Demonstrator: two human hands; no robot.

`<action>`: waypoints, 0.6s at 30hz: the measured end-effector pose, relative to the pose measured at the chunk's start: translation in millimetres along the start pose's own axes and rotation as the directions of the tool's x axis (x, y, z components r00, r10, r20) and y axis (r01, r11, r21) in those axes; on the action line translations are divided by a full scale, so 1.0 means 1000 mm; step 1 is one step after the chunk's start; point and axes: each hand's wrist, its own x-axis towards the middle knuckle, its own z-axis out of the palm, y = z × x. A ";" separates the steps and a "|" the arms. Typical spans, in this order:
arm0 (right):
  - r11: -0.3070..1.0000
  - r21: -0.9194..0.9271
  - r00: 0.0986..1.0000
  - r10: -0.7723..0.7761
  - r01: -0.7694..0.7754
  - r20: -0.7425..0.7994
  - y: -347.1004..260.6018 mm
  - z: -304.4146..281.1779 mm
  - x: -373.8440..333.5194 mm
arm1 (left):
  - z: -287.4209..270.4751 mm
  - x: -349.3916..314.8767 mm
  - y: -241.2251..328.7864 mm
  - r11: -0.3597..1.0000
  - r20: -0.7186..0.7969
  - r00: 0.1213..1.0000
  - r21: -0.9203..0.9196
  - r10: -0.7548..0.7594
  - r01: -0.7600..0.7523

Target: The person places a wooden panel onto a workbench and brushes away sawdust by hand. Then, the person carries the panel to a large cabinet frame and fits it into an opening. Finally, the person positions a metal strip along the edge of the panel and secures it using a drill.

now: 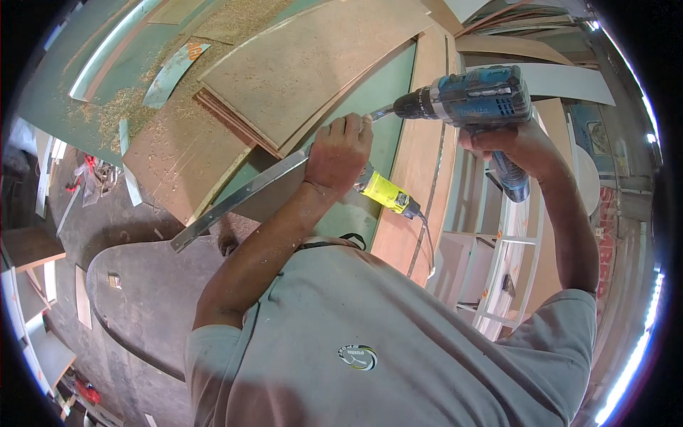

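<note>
My right hand (509, 142) is closed round the grip of a blue and black cordless drill (480, 96), held sideways with its chuck toward the left. The bit (384, 112) reaches to the end of a long silver metal bar (245, 196); I cannot tell whether it is in the metal. My left hand (339, 153) wraps round the bar close to that end. The bar slants down to the left from my fist. Just past my left hand, a yellow-green corded power tool (384, 192) lies on the bench.
Stacked thin wood panels (313, 64) lie on the green worktop (92, 139) amid sawdust. A wooden board (427, 142) runs along its right side. A pale slatted frame (505, 274) stands to the right. A grey rounded board (149, 299) is at lower left.
</note>
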 end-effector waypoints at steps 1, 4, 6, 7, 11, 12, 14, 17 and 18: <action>1.000 -0.009 1.000 0.001 -0.001 0.006 -0.001 -0.002 0.001 | 0.001 -0.001 0.001 1.000 0.016 1.000 -0.013 -0.008 0.008; 0.999 -0.020 1.000 0.026 -0.026 -0.008 -0.004 -0.005 0.004 | 0.002 -0.003 0.003 1.000 0.005 1.000 -0.016 -0.006 0.006; 0.999 -0.021 0.999 0.045 -0.046 -0.026 -0.008 -0.005 0.003 | 0.001 -0.004 0.006 1.000 0.007 1.000 -0.008 -0.003 0.003; 0.998 -0.046 0.999 0.047 -0.048 -0.027 -0.012 -0.005 0.002 | 0.000 -0.005 0.006 1.000 0.008 1.000 0.004 0.000 0.000; 0.988 -0.134 0.997 0.083 -0.082 -0.002 -0.014 -0.010 0.006 | 0.001 -0.004 0.007 1.000 -0.007 1.000 0.017 0.007 -0.007; 0.987 -0.134 0.996 0.087 -0.086 -0.003 -0.013 -0.010 0.006 | 0.002 -0.005 0.009 1.000 0.004 1.000 0.028 0.010 -0.010; 0.983 -0.150 0.995 0.103 -0.102 0.004 -0.012 -0.011 0.007 | 0.004 -0.005 0.011 0.999 0.015 1.000 0.035 0.013 -0.013; 0.986 -0.141 0.996 0.094 -0.094 -0.002 -0.009 -0.011 0.007 | 0.003 -0.005 0.010 0.999 -0.012 1.000 0.032 0.007 -0.006; 0.985 -0.142 0.995 0.095 -0.095 -0.002 -0.007 -0.011 0.007 | 0.003 -0.005 0.010 0.999 -0.009 1.000 0.032 0.009 -0.009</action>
